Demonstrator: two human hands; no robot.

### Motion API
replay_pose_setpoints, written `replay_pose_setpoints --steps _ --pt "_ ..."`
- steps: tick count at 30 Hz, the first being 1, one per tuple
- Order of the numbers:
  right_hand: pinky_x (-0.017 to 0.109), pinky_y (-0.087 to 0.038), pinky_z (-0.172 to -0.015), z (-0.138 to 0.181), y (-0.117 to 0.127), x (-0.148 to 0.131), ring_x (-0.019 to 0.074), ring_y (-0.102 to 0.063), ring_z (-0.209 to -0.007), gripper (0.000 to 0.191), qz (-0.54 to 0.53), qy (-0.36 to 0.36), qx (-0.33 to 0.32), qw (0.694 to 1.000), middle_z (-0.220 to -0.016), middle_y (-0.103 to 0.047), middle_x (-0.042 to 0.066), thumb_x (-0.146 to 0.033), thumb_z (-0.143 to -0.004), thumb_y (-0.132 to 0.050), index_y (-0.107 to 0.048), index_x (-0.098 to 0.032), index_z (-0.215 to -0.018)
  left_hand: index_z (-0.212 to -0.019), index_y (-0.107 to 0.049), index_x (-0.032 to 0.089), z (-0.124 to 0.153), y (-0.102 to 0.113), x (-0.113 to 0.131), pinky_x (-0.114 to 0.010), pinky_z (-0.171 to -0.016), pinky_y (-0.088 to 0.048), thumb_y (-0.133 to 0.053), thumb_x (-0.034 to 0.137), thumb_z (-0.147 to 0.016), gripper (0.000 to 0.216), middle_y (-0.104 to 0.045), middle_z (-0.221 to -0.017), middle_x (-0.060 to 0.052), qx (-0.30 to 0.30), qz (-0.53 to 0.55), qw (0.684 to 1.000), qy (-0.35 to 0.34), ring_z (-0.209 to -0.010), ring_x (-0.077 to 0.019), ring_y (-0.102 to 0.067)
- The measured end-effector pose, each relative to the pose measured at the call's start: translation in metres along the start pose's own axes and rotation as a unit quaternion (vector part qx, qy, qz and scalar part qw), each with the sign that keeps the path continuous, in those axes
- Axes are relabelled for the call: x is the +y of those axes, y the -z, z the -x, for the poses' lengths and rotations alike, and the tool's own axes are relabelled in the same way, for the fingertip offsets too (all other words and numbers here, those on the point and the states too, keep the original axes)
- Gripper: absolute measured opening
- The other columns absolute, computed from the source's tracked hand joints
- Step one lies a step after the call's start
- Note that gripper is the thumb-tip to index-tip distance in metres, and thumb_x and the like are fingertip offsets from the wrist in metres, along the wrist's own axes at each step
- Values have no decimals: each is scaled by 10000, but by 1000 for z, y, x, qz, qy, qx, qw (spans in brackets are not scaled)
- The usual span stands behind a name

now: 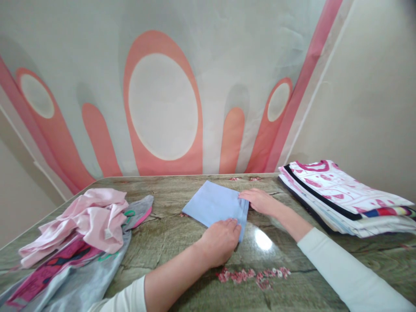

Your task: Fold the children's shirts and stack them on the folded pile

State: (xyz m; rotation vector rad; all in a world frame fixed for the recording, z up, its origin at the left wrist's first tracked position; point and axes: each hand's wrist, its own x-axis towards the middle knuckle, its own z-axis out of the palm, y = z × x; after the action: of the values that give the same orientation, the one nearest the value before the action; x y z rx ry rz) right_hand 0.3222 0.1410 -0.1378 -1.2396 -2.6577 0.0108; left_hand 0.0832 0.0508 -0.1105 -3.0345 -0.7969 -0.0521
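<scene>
Closest in, the white sleeves [342, 266] come in from the bottom and lower right, and the table [169, 255] runs out of view beneath them. Pink flowers [243, 275] are printed on it between the forearms, with a bright glare [263, 239] just beyond. The left hand [221, 242] lies palm down over the near right part of the blue cloth [211, 201], fingers along its right-hand band; whether they pinch or only press, I cannot tell. The cloth lies flat at the middle of the table, one corner pointing left and one away. The right hand [260, 201] meets its far right corner with bent fingers; the thumb is hidden, so I cannot tell how firm that grip is. To the left, a wide stretch of tabletop parts the cloth from a loose grey garment [110, 268] and the crumpled pink garment [104, 216] on top of it. To the right, a narrower stretch lies between the right forearm and the folded stack [351, 195], whose left side is near the arm but apart from it. Past the cloth's far corner, a thin strip of tabletop reaches the straight far edge, which rounds off at the left; behind rises the wall [214, 52] with coral shapes.
</scene>
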Motion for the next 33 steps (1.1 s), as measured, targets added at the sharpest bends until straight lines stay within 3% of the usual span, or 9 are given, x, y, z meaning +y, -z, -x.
replay_pose_setpoints --steps 5,10,15,20,23,26,29,33 --pt "372 -370 -939 5 -9 4 197 -538 -1056 482 -46 -27 53 997 -1146 -604 61 -49 -710 -394 -582 -200 -1128 -1234 -435 95 -2 -6 -6 -363 -954 -376 -384 94 -811 426 -502 -1237 -150 28 41 998 47 -1128 -245 -471" --pt "379 -403 -909 8 -3 4 206 -558 -1013 439 -111 -55 98 988 -1094 -623 55 -95 -717 -427 -578 -213 -1111 -1168 -502 172 -2 5 -23 -337 -969 -358 -406 111 -798 387 -546 -1207 -74 84 188 975 79 -1108 -212 -485" --pt "360 -425 -893 12 20 5 206 -580 -973 353 -196 -84 162 963 -1049 -641 64 -159 -745 -462 -590 -183 -1072 -956 -600 147 -4 31 -46 -298 -811 -437 -373 229 -875 255 -648 -932 -48 161 326 924 118 -870 -198 -578" --pt "336 -486 -799 18 57 -3 188 -603 -905 337 -332 -103 182 920 -1023 -644 78 -280 -825 -469 -540 -150 -1128 -1011 -601 119 1 59 -61 -314 -872 -416 -429 329 -876 304 -642 -967 -44 234 455 852 110 -960 -207 -551" --pt "333 -499 -788 24 86 -19 186 -605 -903 372 -367 -103 174 908 -1005 -651 73 -343 -849 -471 -526 -160 -1168 -1059 -581 110 8 76 -61 -333 -874 -424 -465 376 -867 348 -647 -950 -50 241 539 800 107 -946 -203 -565" --pt "317 -505 -796 36 117 -39 178 -604 -921 365 -359 -91 144 917 -1027 -650 54 -357 -861 -475 -535 -202 -1186 -1038 -583 105 17 92 -57 -329 -817 -462 -492 409 -855 367 -654 -891 -54 238 603 752 116 -851 -188 -599" --pt "306 -513 -791 54 144 -55 180 -606 -930 350 -359 -90 145 918 -1067 -644 45 -361 -857 -499 -560 -239 -1179 -985 -599 121 30 107 -51 -295 -735 -489 -534 413 -834 335 -656 -799 -40 236 640 719 133 -768 -170 -613" --pt "349 -501 -835 68 163 -63 212 -598 -971 362 -419 -103 124 894 -1101 -637 53 -375 -829 -555 -584 -247 -1166 -958 -607 140 38 119 -46 -258 -679 -492 -590 389 -802 294 -655 -818 -38 227 679 684 142 -747 -156 -616"
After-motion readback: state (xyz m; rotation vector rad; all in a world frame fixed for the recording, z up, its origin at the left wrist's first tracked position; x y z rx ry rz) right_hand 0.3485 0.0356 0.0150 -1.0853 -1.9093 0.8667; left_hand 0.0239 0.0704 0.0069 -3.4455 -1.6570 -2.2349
